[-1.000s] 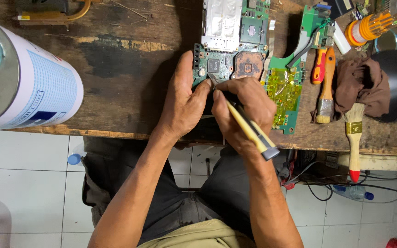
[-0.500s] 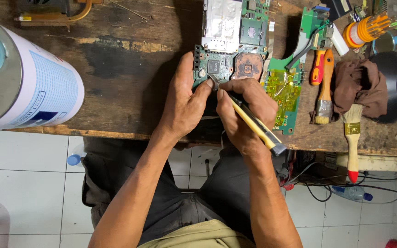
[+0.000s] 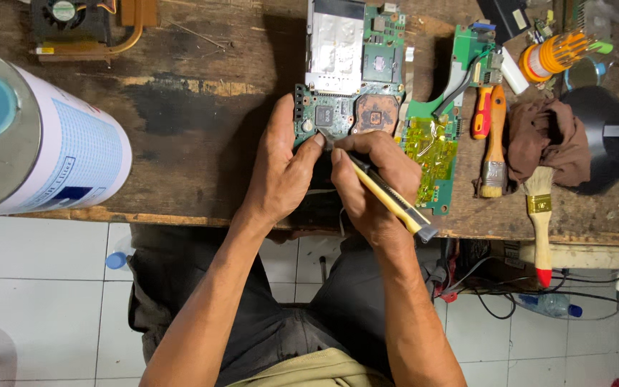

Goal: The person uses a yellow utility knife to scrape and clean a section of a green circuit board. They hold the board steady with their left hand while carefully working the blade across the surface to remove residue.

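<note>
A green circuit board [image 3: 349,79] with a silver shield and a copper-coloured chip pad lies on the worn wooden bench [image 3: 180,107]. My left hand [image 3: 281,168] rests on the board's near left edge, thumb pressing beside a small black chip. My right hand [image 3: 374,183] grips a yellow and black utility knife [image 3: 388,197] like a pen. Its tip touches the board near that chip, just beside my left thumb.
A large white and blue can [image 3: 34,140] stands at the left edge. A second green board with yellow film [image 3: 431,147], a screwdriver [image 3: 483,115], two brushes [image 3: 539,215], a brown rag [image 3: 546,140] and a black lamp base [image 3: 603,132] crowd the right. A heatsink with fan [image 3: 87,25] lies far left.
My right hand has tilted the knife and brought its tip lower onto the board beside my left thumb. My left hand has hardly moved.
</note>
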